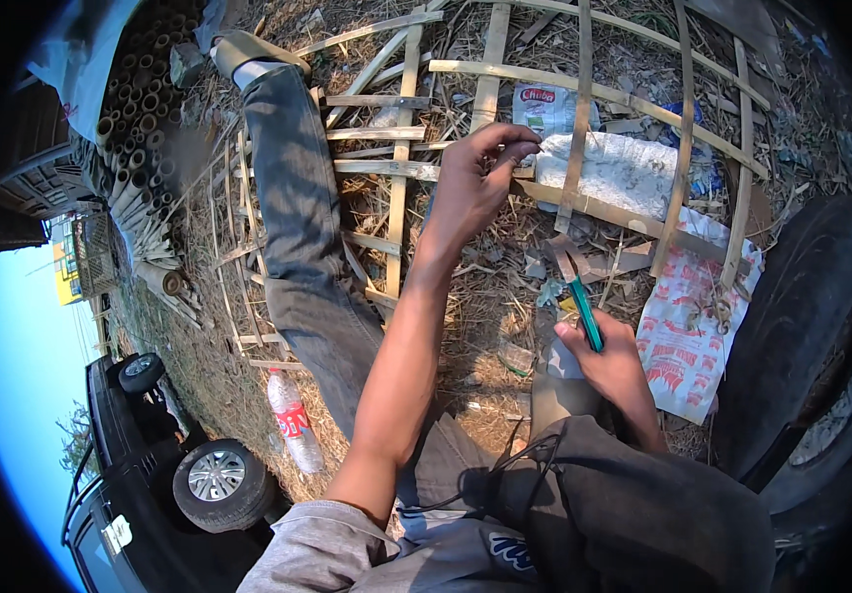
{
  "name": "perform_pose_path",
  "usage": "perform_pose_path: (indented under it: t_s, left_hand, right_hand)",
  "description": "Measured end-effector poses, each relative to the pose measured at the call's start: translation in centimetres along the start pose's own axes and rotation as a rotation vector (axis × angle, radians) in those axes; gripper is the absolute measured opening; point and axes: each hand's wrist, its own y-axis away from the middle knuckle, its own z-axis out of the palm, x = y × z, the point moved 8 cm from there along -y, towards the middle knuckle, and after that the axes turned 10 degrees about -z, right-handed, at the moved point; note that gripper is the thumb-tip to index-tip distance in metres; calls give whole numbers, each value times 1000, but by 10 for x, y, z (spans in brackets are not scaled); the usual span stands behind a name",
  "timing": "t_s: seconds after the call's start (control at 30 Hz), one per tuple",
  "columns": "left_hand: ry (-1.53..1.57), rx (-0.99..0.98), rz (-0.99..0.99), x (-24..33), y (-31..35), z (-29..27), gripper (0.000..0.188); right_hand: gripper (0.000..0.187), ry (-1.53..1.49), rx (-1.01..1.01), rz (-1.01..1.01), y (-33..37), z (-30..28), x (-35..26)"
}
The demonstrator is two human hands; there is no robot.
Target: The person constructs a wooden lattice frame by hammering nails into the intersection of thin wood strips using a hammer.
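A lattice of split bamboo strips [624, 96] lies on the ground in front of me, its strips crossing one another. My left hand [485, 180] reaches over it, thumb and fingers pinched together close to a crossing. Whatever is between those fingertips is too small to make out. Lower and to the right, my right hand [612, 361] grips green-handled pincers [580, 296]. Their metal jaws point up toward the lattice and sit just below a lower strip, apart from my left hand.
A white sack [608, 170] and a printed sheet [688, 341] lie under the lattice. My outstretched leg [298, 198] crosses its left part. A plastic bottle [294, 420] rests on straw. At right stands a tyre [792, 326]; stacked bamboo poles [144, 128] and a black vehicle [149, 484] are at left.
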Motion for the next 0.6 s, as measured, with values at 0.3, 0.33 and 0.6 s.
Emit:
perform_pose_path:
  t_s: [0.3,0.33,0.6]
  left_hand:
    - [-64,-89,75,-6,1,10,15]
    - [-58,-97,68,-6,1,11,15]
    - [-304,-177,222,1,10,39,14]
  right_hand:
    - [47,-33,-31,15,2,-4,-1]
    - [46,-41,-37,-9,4,-5,-4]
    - [49,-64,-58,-17,10,-7,2]
